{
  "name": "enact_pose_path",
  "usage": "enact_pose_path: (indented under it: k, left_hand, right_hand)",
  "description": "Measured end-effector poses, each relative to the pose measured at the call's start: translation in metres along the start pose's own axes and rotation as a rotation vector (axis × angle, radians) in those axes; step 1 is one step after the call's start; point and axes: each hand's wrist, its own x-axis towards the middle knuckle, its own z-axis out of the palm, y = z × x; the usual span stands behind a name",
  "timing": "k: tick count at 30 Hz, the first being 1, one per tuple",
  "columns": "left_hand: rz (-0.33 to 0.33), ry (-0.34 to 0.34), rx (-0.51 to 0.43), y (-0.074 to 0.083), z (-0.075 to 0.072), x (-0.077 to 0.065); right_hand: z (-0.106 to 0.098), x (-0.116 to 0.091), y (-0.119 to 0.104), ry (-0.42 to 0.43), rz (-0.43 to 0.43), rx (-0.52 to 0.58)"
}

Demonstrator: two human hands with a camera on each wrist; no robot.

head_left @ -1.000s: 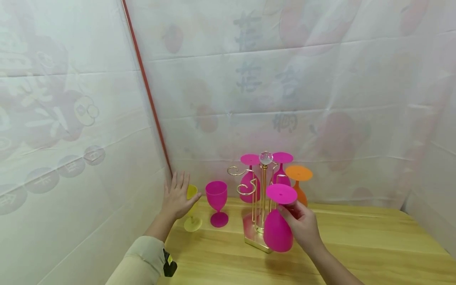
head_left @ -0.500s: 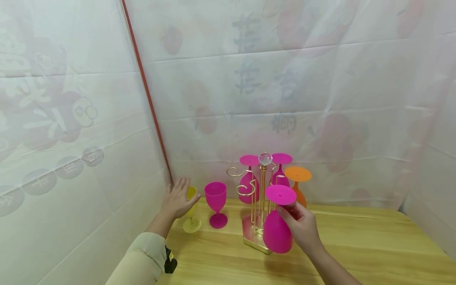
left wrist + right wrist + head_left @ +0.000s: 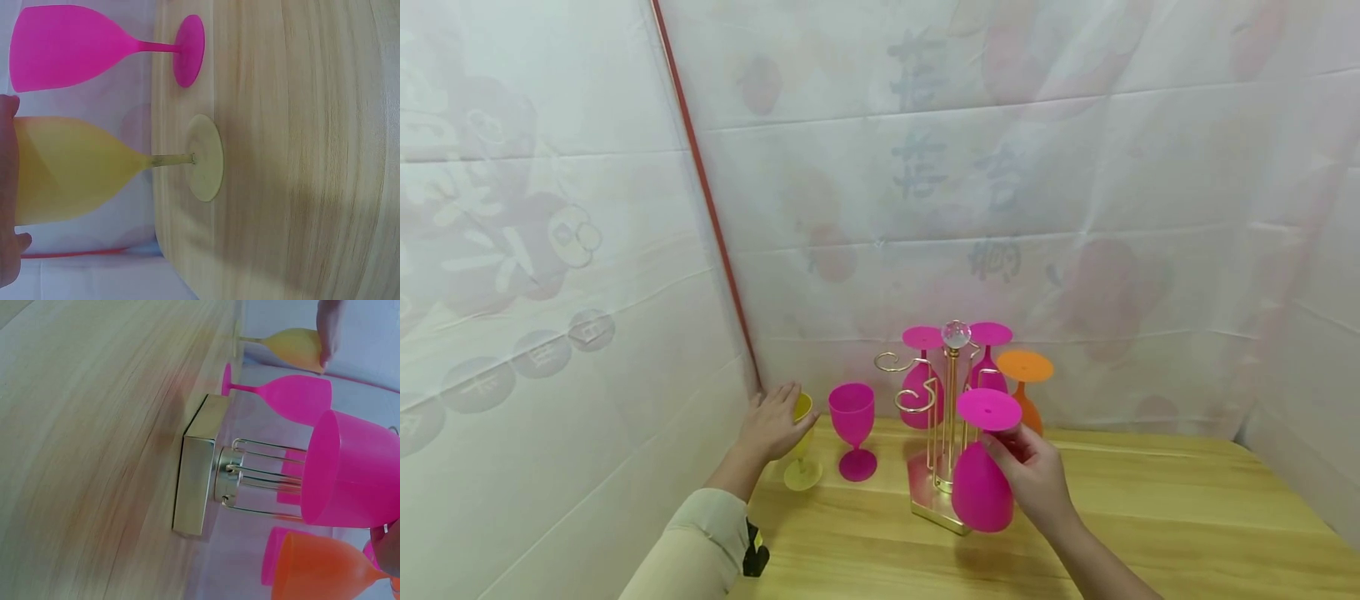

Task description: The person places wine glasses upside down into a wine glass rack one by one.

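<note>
My left hand point(image 3: 770, 425) lies over the rim of a yellow goblet point(image 3: 801, 477), which stands upright on the table. The left wrist view shows the yellow goblet point(image 3: 75, 169) from the side, my fingertips right at its rim. My right hand point(image 3: 1036, 472) pinches the stem of an upside-down pink goblet point(image 3: 982, 492), just below its foot, at the front of a gold goblet rack point(image 3: 936, 500). In the right wrist view this pink goblet's mouth point(image 3: 322, 469) faces the table, above the rack's base point(image 3: 200, 481). An upright pink goblet point(image 3: 852, 414) stands beside the yellow one.
Two pink goblets point(image 3: 922, 392) and an orange goblet point(image 3: 1027, 367) hang upside down on the rack's far and right sides. Curled hooks point(image 3: 913, 400) stick out on its left, below a clear ball knob point(image 3: 956, 334). White printed sheets point(image 3: 850, 183) enclose the wooden table point(image 3: 1150, 492).
My left hand's fingers have lowered toward the yellow goblet's rim. My right hand stays at the rack with the pink goblet, and the view has shifted slightly.
</note>
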Motion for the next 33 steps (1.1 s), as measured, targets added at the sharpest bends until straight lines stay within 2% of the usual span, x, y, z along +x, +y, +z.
enact_pose_path:
  k: [20,26,33]
  left_hand:
    - [0.039,0.028,0.056,0.0001,0.0011,0.0045]
    - [0.028,0.032,0.048,-0.0014,0.0030,0.0038]
    - [0.037,0.045,0.029,0.0002,-0.0012,0.0037]
  right_hand:
    - [-0.0014,0.0001,-0.0016,-0.011,-0.004,-0.005]
    - [-0.0014,-0.0015,-0.0020,-0.015,0.002,-0.017]
    - [-0.0019,0.0008,-0.0023,-0.017,-0.004,-0.010]
